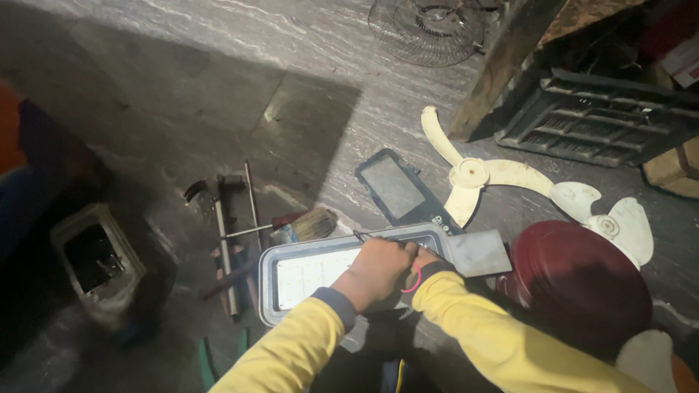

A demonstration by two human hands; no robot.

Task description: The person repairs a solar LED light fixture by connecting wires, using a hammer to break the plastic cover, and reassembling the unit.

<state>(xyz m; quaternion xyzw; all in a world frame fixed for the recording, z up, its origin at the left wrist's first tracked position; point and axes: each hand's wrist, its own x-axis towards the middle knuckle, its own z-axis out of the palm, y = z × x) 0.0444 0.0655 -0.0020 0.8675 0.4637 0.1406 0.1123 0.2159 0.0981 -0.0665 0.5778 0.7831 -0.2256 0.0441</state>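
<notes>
2 hands over a grey LED floodlight panel on the stone floor, near centre. Left hand is curled closed, knuckles up, resting on the panel's right half; it seems to pinch a thin dark wire that runs along the panel's far edge, but what exactly it grips I cannot tell. Right hand is mostly hidden behind the left one; only a bit shows above the yellow cuff, so its opening cannot be told. A pink band sits at that wrist. Both sleeves are yellow.

LED array glows white on the panel's left half. A flat grey plate lies touching the panel's right end.

Around it:
- far side, just beside the panel: dark frame with a glass window, tilted
- right: cream 3-blade fan rotor, and a dark red round cover near it
- left: paintbrush, a red-handled screwdriver, hammer and other long tools, bunched together
- far left: open grey box, dark inside
- far: wire fan guard; far right: black plastic grille by a wooden post
- far right edge: tan cardboard box; no label readable.
</notes>
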